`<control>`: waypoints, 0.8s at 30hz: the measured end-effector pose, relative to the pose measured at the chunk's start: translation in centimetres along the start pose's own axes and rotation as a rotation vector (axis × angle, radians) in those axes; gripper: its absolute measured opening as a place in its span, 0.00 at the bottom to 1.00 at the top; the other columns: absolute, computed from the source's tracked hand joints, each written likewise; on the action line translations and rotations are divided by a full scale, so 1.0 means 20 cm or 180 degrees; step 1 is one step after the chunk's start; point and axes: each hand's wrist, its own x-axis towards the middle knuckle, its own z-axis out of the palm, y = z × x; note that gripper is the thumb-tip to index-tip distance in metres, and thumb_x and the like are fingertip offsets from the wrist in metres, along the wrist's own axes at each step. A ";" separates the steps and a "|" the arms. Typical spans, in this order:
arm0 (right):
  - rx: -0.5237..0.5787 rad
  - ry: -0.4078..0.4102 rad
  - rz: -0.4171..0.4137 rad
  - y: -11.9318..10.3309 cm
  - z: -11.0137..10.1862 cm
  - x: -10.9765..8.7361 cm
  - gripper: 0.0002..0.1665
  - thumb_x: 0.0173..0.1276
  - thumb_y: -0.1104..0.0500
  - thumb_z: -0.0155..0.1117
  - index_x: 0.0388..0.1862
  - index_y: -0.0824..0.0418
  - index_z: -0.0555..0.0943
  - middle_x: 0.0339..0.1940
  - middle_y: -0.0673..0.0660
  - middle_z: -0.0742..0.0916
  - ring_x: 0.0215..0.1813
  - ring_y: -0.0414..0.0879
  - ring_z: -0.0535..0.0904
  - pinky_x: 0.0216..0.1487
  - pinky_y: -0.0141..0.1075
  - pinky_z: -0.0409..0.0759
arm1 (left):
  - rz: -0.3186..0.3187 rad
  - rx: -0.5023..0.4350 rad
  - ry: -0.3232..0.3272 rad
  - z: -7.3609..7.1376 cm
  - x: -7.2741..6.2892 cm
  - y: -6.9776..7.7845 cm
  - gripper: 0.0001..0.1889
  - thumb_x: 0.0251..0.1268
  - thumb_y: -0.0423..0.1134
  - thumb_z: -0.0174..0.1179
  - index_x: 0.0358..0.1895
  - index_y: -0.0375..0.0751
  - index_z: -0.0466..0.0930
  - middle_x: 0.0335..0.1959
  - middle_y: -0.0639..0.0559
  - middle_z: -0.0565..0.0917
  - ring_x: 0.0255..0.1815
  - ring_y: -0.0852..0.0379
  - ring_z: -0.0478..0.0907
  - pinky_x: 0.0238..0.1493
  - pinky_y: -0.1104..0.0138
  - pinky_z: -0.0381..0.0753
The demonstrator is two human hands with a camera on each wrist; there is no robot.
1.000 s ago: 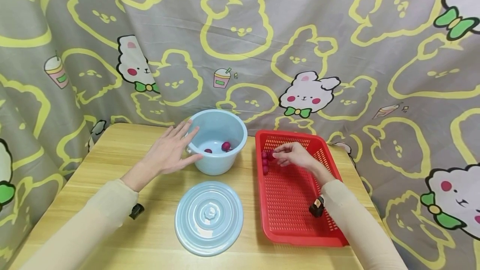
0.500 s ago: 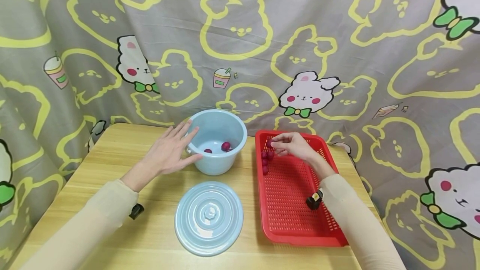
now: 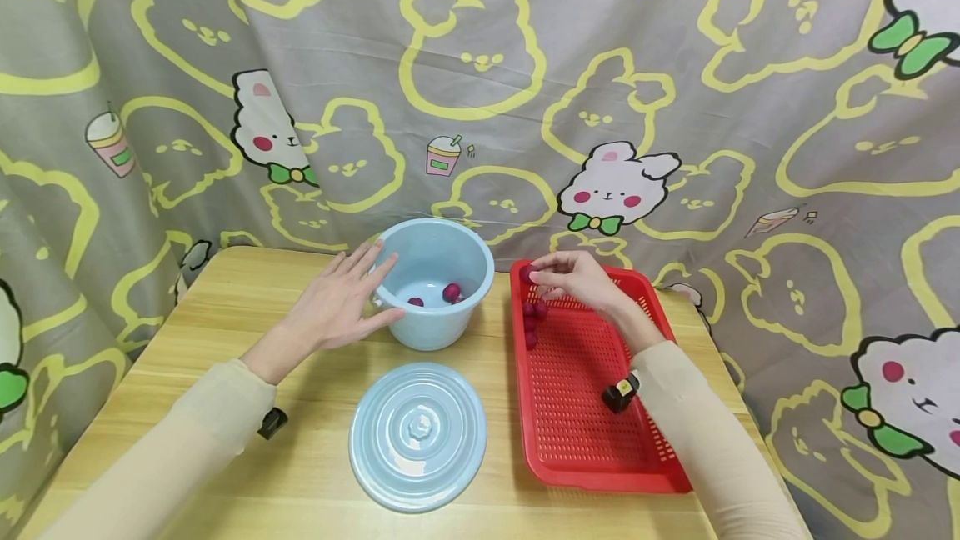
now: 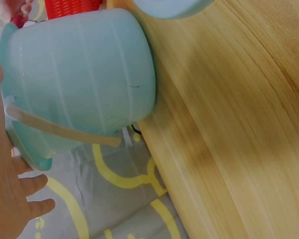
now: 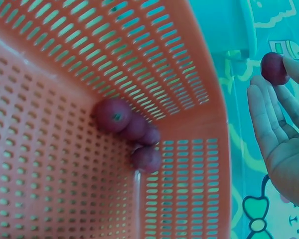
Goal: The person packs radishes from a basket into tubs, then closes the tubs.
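Note:
My right hand [image 3: 581, 282] pinches a small dark red round fruit [image 5: 274, 68] between thumb and fingertips, raised over the far left corner of the red plastic basket [image 3: 528, 440]. Several more of these fruits [image 5: 134, 125] lie clustered in the basket, against its left wall in the head view. My left hand [image 3: 341, 298] has its fingers spread at the left rim of a light blue bucket [image 3: 431, 327]; whether it touches the rim is hard to tell. Inside the bucket, several dark red fruits [image 3: 452, 292] show at the bottom.
A round light blue lid [image 3: 418, 457] with a knob lies in front of the bucket on the wooden table [image 3: 300, 473]. The bucket's pale handle [image 4: 60, 129] hangs at its side. A grey patterned curtain [image 3: 352, 65] hangs behind the table.
My right hand has lifted a fruit up out of the basket and carried it a little left, toward the bucket. The left hand stays in place.

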 end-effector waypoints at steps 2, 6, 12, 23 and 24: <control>0.0016 0.0007 -0.0016 -0.02 0.01 0.00 0.22 0.72 0.57 0.74 0.59 0.67 0.85 0.48 0.71 0.90 0.39 0.45 0.90 0.48 0.44 0.93 | -0.0004 -0.0003 -0.0004 0.00 0.00 0.00 0.50 0.72 0.73 0.53 0.85 0.43 0.56 0.89 0.38 0.51 0.88 0.35 0.54 0.84 0.37 0.58; -0.0025 -0.0030 -0.0050 -0.08 0.03 0.01 0.21 0.72 0.55 0.74 0.59 0.65 0.86 0.48 0.68 0.91 0.45 0.59 0.91 0.51 0.49 0.92 | -0.0007 0.0004 -0.0017 0.00 0.00 0.00 0.50 0.72 0.73 0.52 0.86 0.43 0.55 0.89 0.38 0.50 0.88 0.35 0.54 0.84 0.37 0.57; -0.0013 -0.0087 -0.0127 -0.16 0.08 0.03 0.20 0.72 0.55 0.73 0.58 0.64 0.86 0.51 0.73 0.90 0.49 0.69 0.89 0.56 0.57 0.90 | -0.0003 0.0014 -0.0026 0.00 0.00 0.00 0.50 0.72 0.73 0.52 0.86 0.44 0.54 0.89 0.38 0.50 0.88 0.35 0.53 0.85 0.37 0.57; 0.0168 -0.0204 -0.0219 -0.25 0.17 0.08 0.19 0.72 0.57 0.73 0.57 0.65 0.86 0.43 0.60 0.92 0.39 0.48 0.90 0.48 0.39 0.93 | 0.0015 0.0014 0.0001 0.00 0.00 -0.01 0.50 0.72 0.73 0.52 0.86 0.43 0.55 0.89 0.38 0.50 0.88 0.35 0.54 0.84 0.37 0.58; 0.0155 -0.0208 -0.0234 -0.26 0.18 0.09 0.19 0.72 0.57 0.73 0.57 0.65 0.86 0.43 0.61 0.92 0.38 0.48 0.90 0.48 0.39 0.92 | 0.0014 0.0011 -0.0005 0.00 0.00 -0.01 0.50 0.72 0.73 0.52 0.86 0.43 0.55 0.89 0.38 0.50 0.88 0.35 0.54 0.84 0.37 0.58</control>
